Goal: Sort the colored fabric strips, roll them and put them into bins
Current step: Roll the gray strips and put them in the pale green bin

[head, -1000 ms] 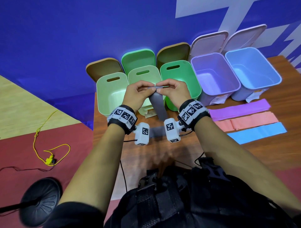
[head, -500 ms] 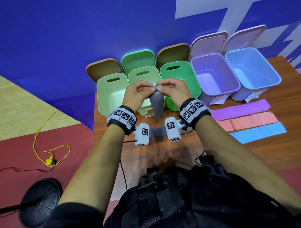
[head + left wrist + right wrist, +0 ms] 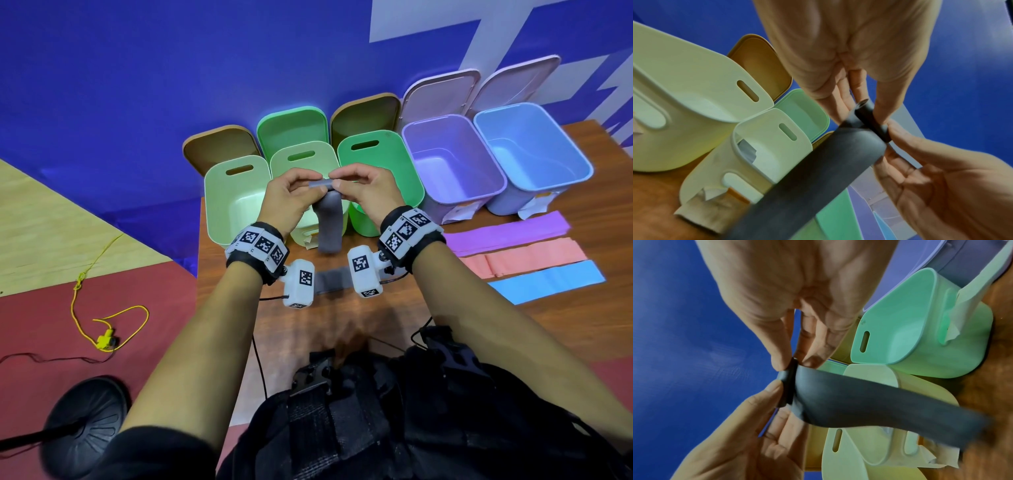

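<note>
Both hands hold a grey fabric strip [image 3: 330, 226] up in front of the bins. Its top end is wound into a thin tight roll [image 3: 320, 185]. My left hand [image 3: 310, 186] pinches the roll's left end and my right hand [image 3: 339, 185] pinches its right end. The left wrist view shows the roll [image 3: 872, 120] between the left fingers [image 3: 844, 104] and the right thumb [image 3: 900, 134]. In the right wrist view the strip [image 3: 859, 402] hangs from the roll [image 3: 788, 382] down to the table. Its tail [image 3: 332, 281] lies flat between my wrists.
Five open bins stand in a row: pale green [image 3: 219, 205], pale yellow-green [image 3: 301, 150], green [image 3: 407, 171], purple [image 3: 479, 157], blue [image 3: 561, 144], lids leaning behind. Purple [image 3: 507, 233], pink [image 3: 527, 257] and blue [image 3: 548, 281] strips lie flat at right. The table edge [image 3: 200, 274] is at left.
The strip's top end, held flat a second ago, is now wound into a small roll between the fingertips. The hanging part swung a little. Both hands stay in place.
</note>
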`<action>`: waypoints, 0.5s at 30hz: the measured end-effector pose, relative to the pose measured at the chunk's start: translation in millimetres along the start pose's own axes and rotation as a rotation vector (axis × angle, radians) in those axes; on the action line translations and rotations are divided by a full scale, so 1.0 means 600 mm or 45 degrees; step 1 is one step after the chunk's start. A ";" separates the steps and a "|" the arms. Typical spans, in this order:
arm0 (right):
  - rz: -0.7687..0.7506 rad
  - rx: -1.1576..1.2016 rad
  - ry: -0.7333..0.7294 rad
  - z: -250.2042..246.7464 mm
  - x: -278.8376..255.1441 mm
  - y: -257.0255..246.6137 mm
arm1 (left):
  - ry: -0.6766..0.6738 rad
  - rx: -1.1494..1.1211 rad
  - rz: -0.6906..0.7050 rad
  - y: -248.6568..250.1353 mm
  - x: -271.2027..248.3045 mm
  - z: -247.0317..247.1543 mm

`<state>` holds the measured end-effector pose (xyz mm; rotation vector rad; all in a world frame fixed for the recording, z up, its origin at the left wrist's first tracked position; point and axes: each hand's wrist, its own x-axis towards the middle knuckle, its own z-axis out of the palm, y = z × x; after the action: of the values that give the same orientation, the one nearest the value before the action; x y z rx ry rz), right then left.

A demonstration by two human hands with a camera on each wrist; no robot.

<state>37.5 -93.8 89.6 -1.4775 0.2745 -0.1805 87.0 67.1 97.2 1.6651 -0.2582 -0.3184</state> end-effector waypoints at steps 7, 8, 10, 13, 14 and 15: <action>-0.039 -0.037 -0.002 -0.004 0.001 0.000 | -0.012 -0.014 -0.049 -0.011 -0.001 0.000; -0.041 -0.033 -0.015 -0.004 0.001 -0.002 | -0.015 -0.010 -0.050 -0.012 0.000 -0.001; -0.012 0.009 -0.029 -0.003 0.000 -0.004 | -0.013 -0.002 -0.046 -0.012 0.001 -0.003; 0.062 0.080 -0.039 0.000 -0.001 -0.004 | 0.006 -0.012 -0.037 -0.009 0.001 -0.002; 0.066 0.074 -0.038 0.000 -0.002 -0.003 | 0.008 -0.021 -0.036 -0.008 0.002 -0.002; 0.062 0.058 -0.032 -0.001 -0.001 -0.002 | 0.008 -0.029 -0.035 -0.008 0.002 -0.002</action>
<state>36.7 -94.0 90.6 -1.4253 0.2842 -0.1277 88.7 68.4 92.5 1.6480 -0.2262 -0.3358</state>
